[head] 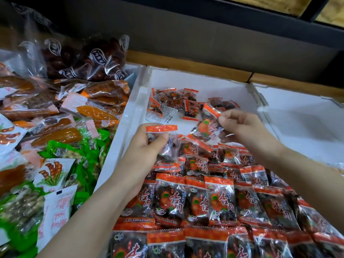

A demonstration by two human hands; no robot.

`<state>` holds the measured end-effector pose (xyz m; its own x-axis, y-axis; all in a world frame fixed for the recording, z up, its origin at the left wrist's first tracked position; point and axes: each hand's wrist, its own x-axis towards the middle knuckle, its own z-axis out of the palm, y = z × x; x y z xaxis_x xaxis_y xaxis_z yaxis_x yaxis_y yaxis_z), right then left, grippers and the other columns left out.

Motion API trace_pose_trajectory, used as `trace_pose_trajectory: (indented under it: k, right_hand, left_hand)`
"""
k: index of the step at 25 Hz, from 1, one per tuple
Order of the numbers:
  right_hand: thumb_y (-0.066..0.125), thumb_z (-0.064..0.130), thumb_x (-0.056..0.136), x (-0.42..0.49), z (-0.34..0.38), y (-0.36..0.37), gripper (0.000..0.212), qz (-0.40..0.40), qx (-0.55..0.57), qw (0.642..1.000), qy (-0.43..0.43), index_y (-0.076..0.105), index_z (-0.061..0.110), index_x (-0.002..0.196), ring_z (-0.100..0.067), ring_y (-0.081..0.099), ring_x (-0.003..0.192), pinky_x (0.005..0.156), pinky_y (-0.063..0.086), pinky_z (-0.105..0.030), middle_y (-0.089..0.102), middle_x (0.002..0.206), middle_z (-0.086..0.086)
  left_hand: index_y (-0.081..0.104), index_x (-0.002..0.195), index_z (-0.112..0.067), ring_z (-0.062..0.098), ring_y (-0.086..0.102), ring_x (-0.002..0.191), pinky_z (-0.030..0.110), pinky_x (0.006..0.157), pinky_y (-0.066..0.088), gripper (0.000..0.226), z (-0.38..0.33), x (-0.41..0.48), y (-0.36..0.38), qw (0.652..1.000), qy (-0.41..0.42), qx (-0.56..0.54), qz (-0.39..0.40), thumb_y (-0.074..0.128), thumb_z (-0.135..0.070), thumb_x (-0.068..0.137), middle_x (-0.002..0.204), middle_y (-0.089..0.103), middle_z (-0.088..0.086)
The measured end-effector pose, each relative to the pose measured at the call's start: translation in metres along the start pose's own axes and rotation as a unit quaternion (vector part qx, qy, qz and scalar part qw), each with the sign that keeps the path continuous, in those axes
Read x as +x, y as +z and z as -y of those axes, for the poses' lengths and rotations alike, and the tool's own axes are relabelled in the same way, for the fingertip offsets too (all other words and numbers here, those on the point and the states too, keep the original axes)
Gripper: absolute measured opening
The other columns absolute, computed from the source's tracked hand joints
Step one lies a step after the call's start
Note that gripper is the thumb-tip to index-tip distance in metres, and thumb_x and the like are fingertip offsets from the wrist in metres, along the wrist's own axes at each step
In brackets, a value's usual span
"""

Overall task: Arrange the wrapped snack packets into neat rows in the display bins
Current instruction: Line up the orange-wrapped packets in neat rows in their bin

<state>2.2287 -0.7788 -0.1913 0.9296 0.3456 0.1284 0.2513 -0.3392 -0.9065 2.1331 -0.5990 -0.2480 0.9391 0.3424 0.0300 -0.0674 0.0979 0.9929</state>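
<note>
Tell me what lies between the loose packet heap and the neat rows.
Head view: bare white bin floor, plus left hand and right hand, each holding a packet.

Wooden ledge [186, 65] at back; dark wall [186, 32] above.

**What We Cannot Make Out**

The thumb of our left hand [147, 146] hides part of the packet [162, 129] it pinches. The bottom edge cuts off the nearest row of packets [167, 243]. Print on the white label [168, 113] in the loose pile [175, 101] is too small to read. The green packets [26, 237] at left are blurred.
</note>
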Motion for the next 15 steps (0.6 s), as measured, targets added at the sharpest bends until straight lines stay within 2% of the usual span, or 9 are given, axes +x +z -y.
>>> trace_pose_trajectory:
  k: [2,4,8,11,12,13,15]
  right_hand:
    - [0.052,0.013,0.095,0.001,-0.015,-0.017,0.018,-0.014,-0.136,0.991,0.0,0.058,0.011,0.078,-0.015,0.057,0.053,0.058,0.05,-0.029,0.059,0.063,-0.007]
    - [0.053,0.015,0.094,-0.004,-0.032,-0.024,0.018,0.025,-0.25,0.968,0.003,0.058,0.016,0.077,-0.018,0.059,0.054,0.059,0.049,-0.029,0.063,0.061,-0.007]
    - [0.053,0.018,0.094,-0.01,-0.046,-0.022,0.017,0.117,-0.276,0.954,0.028,0.056,0.021,0.078,-0.008,0.062,0.051,0.053,0.048,-0.018,0.062,0.06,0.003]
    - [0.052,0.028,0.094,-0.005,-0.05,-0.02,0.013,0.12,-0.302,0.945,0.031,0.056,0.021,0.082,-0.009,0.062,0.06,0.06,0.048,-0.022,0.062,0.07,0.003]
    - [0.052,0.031,0.094,-0.003,-0.051,-0.019,0.012,0.123,-0.333,0.935,0.023,0.057,0.023,0.086,-0.009,0.059,0.067,0.062,0.045,-0.022,0.06,0.075,0.004]
    - [0.052,0.033,0.094,-0.002,-0.052,-0.018,0.011,0.127,-0.357,0.925,0.016,0.058,0.024,0.091,-0.009,0.057,0.073,0.064,0.042,-0.021,0.059,0.079,0.006]
    - [0.053,0.034,0.093,-0.001,-0.055,-0.019,0.019,0.13,-0.364,0.922,0.003,0.06,0.024,0.107,-0.008,0.055,0.087,0.068,0.04,-0.015,0.06,0.096,0.009]
  left_hand:
    - [0.06,0.106,-0.023,0.016,0.063,0.105,0.04,0.098,0.047,0.013,0.0,0.003,0.002,1.0,0.007,0.024,-0.011,0.05,-0.026,0.098,0.105,0.069,-0.001]
    - [0.062,0.104,-0.025,0.015,0.065,0.103,0.035,0.094,0.049,0.017,-0.001,0.006,0.007,0.999,0.003,0.037,0.002,0.047,-0.028,0.1,0.101,0.071,-0.004]
    - [0.066,0.098,-0.025,0.02,0.068,0.097,0.048,0.095,0.05,0.017,0.001,0.01,0.019,0.998,0.003,0.053,0.019,0.049,-0.028,0.099,0.098,0.073,0.003]
    - [0.07,0.084,-0.028,0.028,0.065,0.094,0.05,0.095,0.049,0.018,-0.003,0.015,0.022,0.999,-0.009,0.033,0.023,0.057,-0.024,0.095,0.091,0.07,0.007]
    - [0.071,0.081,-0.029,0.029,0.064,0.095,0.049,0.094,0.05,0.017,-0.005,0.017,0.023,0.999,-0.005,0.04,0.024,0.059,-0.024,0.093,0.09,0.069,0.009]
    - [0.072,0.081,-0.029,0.024,0.065,0.092,0.039,0.09,0.051,0.015,-0.008,0.02,0.024,0.998,0.002,0.051,0.024,0.062,-0.024,0.091,0.088,0.069,0.008]
    - [0.072,0.081,-0.029,0.003,0.063,0.074,0.015,0.072,0.047,0.013,-0.014,0.026,0.029,0.997,0.025,0.07,0.019,0.064,-0.021,0.089,0.074,0.068,-0.005]
